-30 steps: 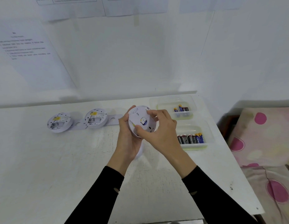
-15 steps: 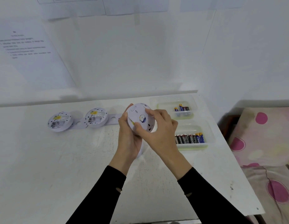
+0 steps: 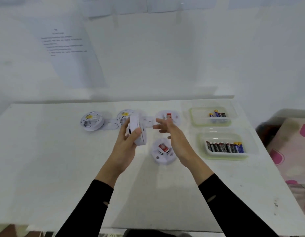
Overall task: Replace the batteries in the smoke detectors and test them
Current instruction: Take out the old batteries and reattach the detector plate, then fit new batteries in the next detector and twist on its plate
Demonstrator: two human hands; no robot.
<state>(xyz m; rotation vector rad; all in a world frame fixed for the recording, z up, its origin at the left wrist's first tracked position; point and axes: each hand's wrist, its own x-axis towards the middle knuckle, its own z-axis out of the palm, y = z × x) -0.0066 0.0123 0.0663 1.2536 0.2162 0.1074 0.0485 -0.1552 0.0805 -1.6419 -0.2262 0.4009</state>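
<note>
Left hand [image 3: 125,149] grip clamped on white round plastic smoke detector [image 3: 139,134] over white counter [image 3: 46,151], right hand [image 3: 173,135] grip apart just right of it, red-labelled white detector [image 3: 163,153] near it, clear plastic battery trays [image 3: 221,157] farther right.

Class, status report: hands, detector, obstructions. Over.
Left hand grips detector. Right hand open, empty. Another detector on table beside it.
</note>
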